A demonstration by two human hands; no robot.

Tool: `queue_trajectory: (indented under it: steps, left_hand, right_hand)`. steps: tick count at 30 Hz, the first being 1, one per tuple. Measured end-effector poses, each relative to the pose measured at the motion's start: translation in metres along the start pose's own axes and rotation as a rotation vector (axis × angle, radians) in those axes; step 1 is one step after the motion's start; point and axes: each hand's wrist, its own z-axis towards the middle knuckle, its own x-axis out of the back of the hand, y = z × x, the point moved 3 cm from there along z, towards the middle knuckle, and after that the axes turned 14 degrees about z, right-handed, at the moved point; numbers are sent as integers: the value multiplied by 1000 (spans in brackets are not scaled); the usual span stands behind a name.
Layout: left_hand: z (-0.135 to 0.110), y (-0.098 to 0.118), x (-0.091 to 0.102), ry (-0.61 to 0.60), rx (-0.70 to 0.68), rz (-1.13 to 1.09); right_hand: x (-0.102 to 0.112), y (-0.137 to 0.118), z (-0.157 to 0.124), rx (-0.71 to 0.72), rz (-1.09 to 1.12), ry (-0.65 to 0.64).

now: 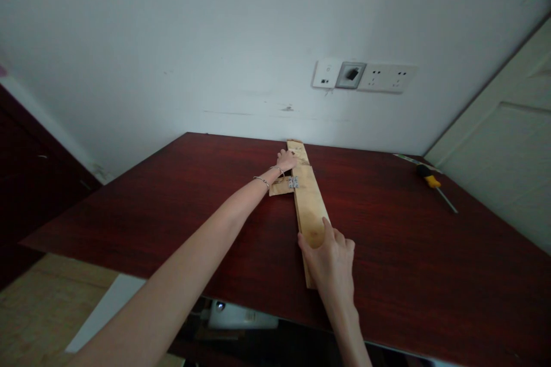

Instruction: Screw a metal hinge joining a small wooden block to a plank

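Observation:
A long pale wooden board (310,198) lies on the dark red table, running from near its front edge back toward the wall. A small metal hinge (293,182) joins it to a short wooden piece (279,186) that sticks out to the left. My left hand (287,159), with bracelets at the wrist, reaches far forward and grips the board's far part from its left side. Nearer to me, my right hand (329,249) is wrapped round the board's near end, thumb on the left edge and fingers on the right.
On the right of the table (387,269) lies a screwdriver (430,179) with a black and yellow handle, beside a thin flat strip (415,161). Wall sockets (385,78) sit above the table's back edge. A white object (241,316) shows below the front edge.

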Motion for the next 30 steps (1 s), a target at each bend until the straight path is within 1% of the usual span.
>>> queue_trajectory:
  steps: [4,9,11,15,21,25,27,29,30]
  left_hand:
    - [-3,5,3,36,8,-36]
    - [-10,8,5,68,-1,-98]
    - [-12,10,6,79,-2,-127]
    - [-17,13,8,95,-1,-185]
    - [-21,13,8,126,-2,-266]
    - [-19,11,6,137,28,-312]
    - [-15,10,6,138,49,-333]
    - [-10,9,6,139,66,-355]
    - [-7,9,6,141,72,-365]
  right_hand:
    - [-1,-1,1,-47,1,-21]
    - [-1,-3,2,3,-30,49]
    - [-2,-4,2,-3,-71,63]
    - [-1,-7,1,-44,-155,48]
    - [1,-10,2,-23,-182,30]
    - [-1,-10,1,-25,-212,-2]
    - [2,-4,2,10,-200,-43]
    - [10,11,10,93,-160,-96]
    - [18,21,17,170,-141,-130]
